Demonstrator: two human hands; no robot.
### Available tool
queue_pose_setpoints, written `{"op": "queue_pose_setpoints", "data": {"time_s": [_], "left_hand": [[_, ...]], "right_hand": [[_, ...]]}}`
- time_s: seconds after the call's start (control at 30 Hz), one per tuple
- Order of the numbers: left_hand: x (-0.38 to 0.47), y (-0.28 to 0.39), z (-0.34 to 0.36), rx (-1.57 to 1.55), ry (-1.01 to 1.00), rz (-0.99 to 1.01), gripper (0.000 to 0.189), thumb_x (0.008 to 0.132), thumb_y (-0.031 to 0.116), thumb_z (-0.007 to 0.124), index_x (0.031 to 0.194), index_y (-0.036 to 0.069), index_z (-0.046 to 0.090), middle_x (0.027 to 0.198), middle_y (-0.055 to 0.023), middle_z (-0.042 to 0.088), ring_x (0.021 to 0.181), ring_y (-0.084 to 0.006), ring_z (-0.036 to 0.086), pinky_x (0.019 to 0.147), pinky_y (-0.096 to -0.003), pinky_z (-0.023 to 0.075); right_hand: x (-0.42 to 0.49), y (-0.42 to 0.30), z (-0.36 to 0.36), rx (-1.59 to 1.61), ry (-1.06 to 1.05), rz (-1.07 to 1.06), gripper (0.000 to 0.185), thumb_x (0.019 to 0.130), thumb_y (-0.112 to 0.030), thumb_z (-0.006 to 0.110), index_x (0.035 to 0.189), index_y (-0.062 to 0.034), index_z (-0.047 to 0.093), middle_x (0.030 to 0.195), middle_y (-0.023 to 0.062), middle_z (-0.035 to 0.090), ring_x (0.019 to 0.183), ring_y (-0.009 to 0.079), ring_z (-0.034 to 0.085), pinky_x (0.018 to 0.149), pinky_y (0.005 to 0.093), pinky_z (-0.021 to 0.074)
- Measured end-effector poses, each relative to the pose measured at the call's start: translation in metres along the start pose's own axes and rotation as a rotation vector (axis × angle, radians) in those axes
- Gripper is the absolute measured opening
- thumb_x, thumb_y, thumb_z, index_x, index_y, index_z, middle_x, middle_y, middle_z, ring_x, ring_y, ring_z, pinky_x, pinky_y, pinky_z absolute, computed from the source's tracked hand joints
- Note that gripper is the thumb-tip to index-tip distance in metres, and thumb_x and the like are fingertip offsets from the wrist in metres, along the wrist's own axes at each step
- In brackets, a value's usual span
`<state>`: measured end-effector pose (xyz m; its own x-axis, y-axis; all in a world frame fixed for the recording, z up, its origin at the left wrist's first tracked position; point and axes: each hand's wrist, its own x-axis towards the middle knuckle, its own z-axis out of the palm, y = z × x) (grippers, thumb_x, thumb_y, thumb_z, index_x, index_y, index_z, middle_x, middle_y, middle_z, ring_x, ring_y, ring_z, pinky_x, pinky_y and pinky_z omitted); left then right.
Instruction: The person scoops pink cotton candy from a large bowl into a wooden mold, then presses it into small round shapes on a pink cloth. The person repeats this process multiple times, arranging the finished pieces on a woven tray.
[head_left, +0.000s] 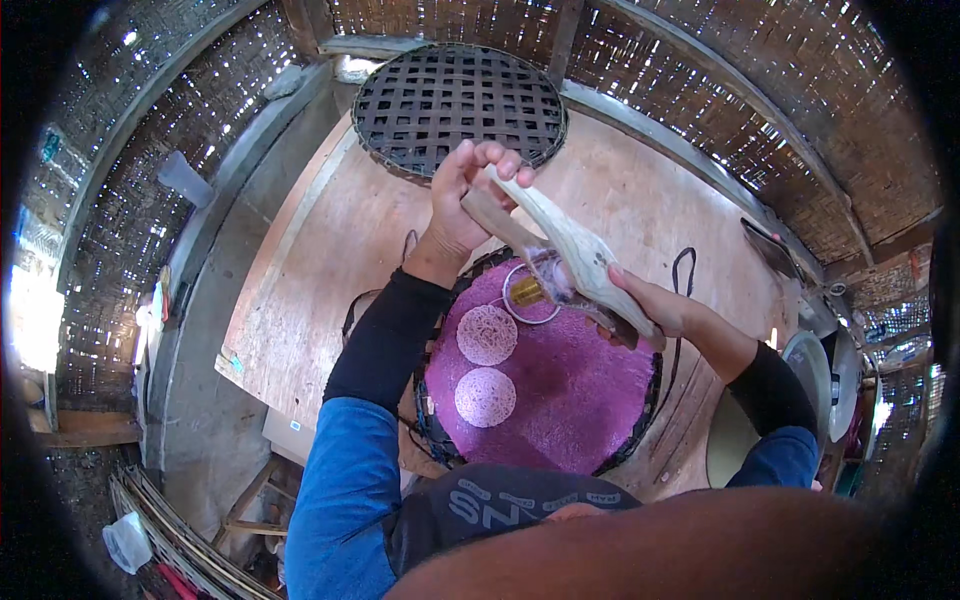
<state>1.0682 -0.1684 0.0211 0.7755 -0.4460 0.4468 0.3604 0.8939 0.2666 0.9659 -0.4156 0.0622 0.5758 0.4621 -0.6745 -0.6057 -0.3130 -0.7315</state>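
Observation:
Both hands hold a two-armed wooden hand press, tilted above a round purple layer with a rough surface. My left hand is at the far ends of the press's arms, fingers curled at the tip of the pale one. Around the near right end is my right hand, its thumb on top. A yellowish cylinder shows below the press's middle, within the outline of a thin white ring. Two pale pink discs of tangled strands, an upper one and a lower one, lie on the purple layer.
A dark woven basket rim borders the purple layer, with cord loops beside it. Beneath is a plywood surface. A round openwork bamboo tray lies at the far side. A large pale-rimmed vessel stands right.

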Motion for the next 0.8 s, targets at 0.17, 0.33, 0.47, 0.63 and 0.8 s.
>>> {"op": "queue_pose_setpoints", "data": {"time_s": [0.17,0.33,0.47,0.63,0.8], "left_hand": [[-0.008,0.001,-0.025,0.045,0.027,0.061,0.027,0.087,0.030,0.045,0.067,0.013,0.050,0.062,-0.0006,0.048,0.067,-0.0195,0.046,0.068,-0.0313,0.0410],[-0.014,0.001,-0.013,0.087,0.159,0.077,0.027,0.086,0.029,0.045,0.064,0.014,0.048,0.060,0.0009,0.048,0.066,-0.0188,0.047,0.068,-0.0304,0.0414],[-0.024,-0.013,-0.007,-0.001,0.331,0.102,0.026,0.085,0.028,0.043,0.065,0.012,0.048,0.061,-0.0019,0.047,0.069,-0.0222,0.048,0.068,-0.0334,0.0426],[-0.024,-0.029,-0.019,-0.059,0.333,0.107,0.025,0.085,0.027,0.044,0.064,0.013,0.046,0.060,-0.0011,0.046,0.070,-0.0218,0.048,0.067,-0.0324,0.0426],[-0.014,-0.032,-0.024,-0.080,0.309,0.110,0.028,0.085,0.026,0.045,0.059,0.014,0.043,0.055,-0.0004,0.045,0.061,-0.0188,0.046,0.063,-0.0311,0.0422]], "right_hand": [[0.024,0.016,-0.006,-0.250,0.101,-0.036,0.064,0.086,-0.060,0.032,0.087,-0.0009,0.055,0.064,0.0063,0.054,0.051,0.0144,0.053,0.044,0.0276,0.0408],[0.023,0.015,0.001,-0.208,0.126,0.025,0.067,0.084,-0.063,0.033,0.079,-0.0001,0.056,0.060,0.0073,0.052,0.048,0.0155,0.052,0.042,0.0290,0.0401],[0.011,0.012,0.002,-0.113,0.120,0.124,0.065,0.083,-0.063,0.035,0.080,-0.0009,0.056,0.060,0.0067,0.052,0.047,0.0154,0.051,0.041,0.0299,0.0395],[-0.006,-0.003,0.001,-0.228,0.217,0.142,0.069,0.082,-0.063,0.038,0.091,0.0016,0.059,0.065,0.0086,0.056,0.054,0.0160,0.054,0.048,0.0287,0.0432],[-0.003,-0.002,-0.016,-0.538,0.381,0.114,0.077,0.079,-0.065,0.042,0.097,0.0073,0.061,0.071,0.0134,0.060,0.064,0.0160,0.057,0.057,0.0275,0.0448]]}}
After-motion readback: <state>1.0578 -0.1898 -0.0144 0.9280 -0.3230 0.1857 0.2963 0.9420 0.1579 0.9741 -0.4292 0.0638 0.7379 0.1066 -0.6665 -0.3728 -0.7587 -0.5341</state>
